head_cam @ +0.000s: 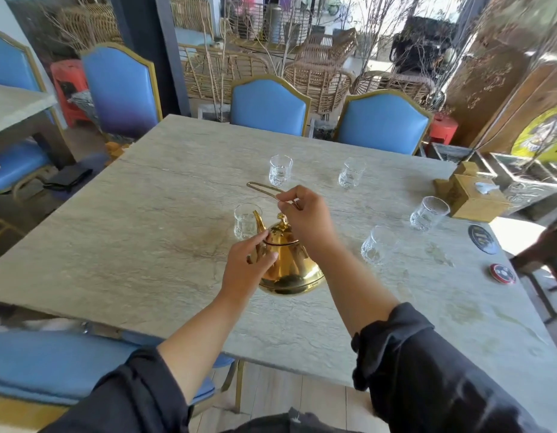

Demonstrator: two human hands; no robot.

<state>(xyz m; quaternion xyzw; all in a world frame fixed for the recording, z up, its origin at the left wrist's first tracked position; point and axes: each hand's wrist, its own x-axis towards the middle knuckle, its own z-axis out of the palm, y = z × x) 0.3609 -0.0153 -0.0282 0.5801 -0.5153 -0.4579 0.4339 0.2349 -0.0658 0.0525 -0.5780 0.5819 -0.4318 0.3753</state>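
Observation:
A shiny gold teapot stands on the pale stone table, its spout pointing away toward a small clear glass. My right hand pinches the pot's thin wire handle, which is swung up and to the left above the lid. My left hand rests against the left side of the pot near the spout's base, fingers loosely bent. Several more clear glasses stand around: one at the far centre, one at the far right, one at the right, one close by.
A wooden tissue box sits at the table's right edge, with a dark round coaster and a red round disc nearer me. Blue padded chairs ring the table. Wicker furniture and planters stand beyond.

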